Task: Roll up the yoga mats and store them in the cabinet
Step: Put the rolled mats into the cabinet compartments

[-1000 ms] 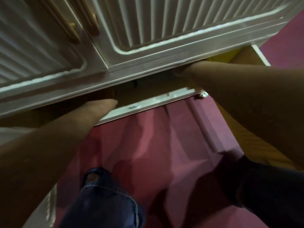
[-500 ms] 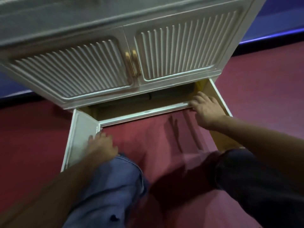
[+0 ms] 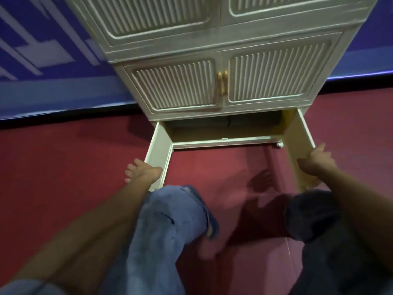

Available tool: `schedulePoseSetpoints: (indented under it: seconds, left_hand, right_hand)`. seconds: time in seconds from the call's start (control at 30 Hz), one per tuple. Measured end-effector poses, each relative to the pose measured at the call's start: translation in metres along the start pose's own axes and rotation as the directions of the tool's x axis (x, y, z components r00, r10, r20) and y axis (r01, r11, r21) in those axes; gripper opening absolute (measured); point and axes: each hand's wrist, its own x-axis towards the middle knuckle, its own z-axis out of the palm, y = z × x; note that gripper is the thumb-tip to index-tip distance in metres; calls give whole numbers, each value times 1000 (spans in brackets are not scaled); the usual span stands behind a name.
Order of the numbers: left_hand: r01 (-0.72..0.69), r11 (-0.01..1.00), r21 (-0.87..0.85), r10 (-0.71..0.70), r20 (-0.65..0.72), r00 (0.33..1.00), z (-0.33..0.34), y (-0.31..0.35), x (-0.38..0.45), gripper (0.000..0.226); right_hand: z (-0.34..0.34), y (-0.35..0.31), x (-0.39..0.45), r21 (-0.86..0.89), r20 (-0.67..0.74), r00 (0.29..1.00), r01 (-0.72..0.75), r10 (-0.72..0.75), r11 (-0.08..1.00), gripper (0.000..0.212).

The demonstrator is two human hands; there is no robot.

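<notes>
Dark rolled shapes (image 3: 228, 122) lie deep in the bottom compartment of the white cabinet (image 3: 223, 86) — likely the yoga mats, though the shadow hides detail. Both lower doors stand swung out over the red floor (image 3: 53, 167). The left hand (image 3: 141, 172) rests on the outer face of the left door (image 3: 159, 150), fingers spread and fairly straight. The right hand (image 3: 314, 161) holds the edge of the right door (image 3: 297, 143) — its fingers look partly curled around it. Louvred doors with gold handles (image 3: 222, 83) sit closed above; blue wall (image 3: 42, 71) behind.
</notes>
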Motion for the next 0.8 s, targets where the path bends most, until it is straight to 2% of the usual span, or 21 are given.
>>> schedulePoseSetpoints:
  seconds: [0.13,0.17,0.23,0.3,0.4,0.5,0.57,0.7,0.73,0.8]
  left_hand:
    - [41,999,-1,-41,9,999,14,-1,21,104]
    - [80,997,4,-80,31,996,19,-2,30,105]
    - [106,994,-12,-104,120,987,26,1,53,91]
    - [9,1000,11,-11,197,980,31,10,65,73]
    - [-148,980,135,109,265,958,45,26,51,69]
    - [-248,969,20,225,359,906,64,45,33,65]
    - [-284,952,-113,306,366,879,71,69,26,58]
    - [-382,864,-327,476,284,832,82,133,4,44]
    - [-403,847,-348,501,265,824,86,152,1,42]
    - [-397,814,-423,529,258,809,97,188,5,45]
  right_hand:
    - [-1,0,12,85,32,994,106,-109,991,55]
    - [0,-3,15,99,69,991,109,-117,989,52]
    - [5,-9,18,117,160,978,113,-131,987,51]
    - [13,-21,26,43,197,965,169,-174,985,55]
    - [37,-46,26,14,197,952,237,-235,971,57]
    - [68,-78,22,64,228,931,278,-285,958,52]
    - [80,-109,19,189,238,917,280,-321,941,57]
    - [83,-170,21,439,50,915,340,-401,832,42]
    - [84,-179,26,467,29,910,354,-414,811,47]
    - [84,-191,36,507,58,900,346,-431,789,72]
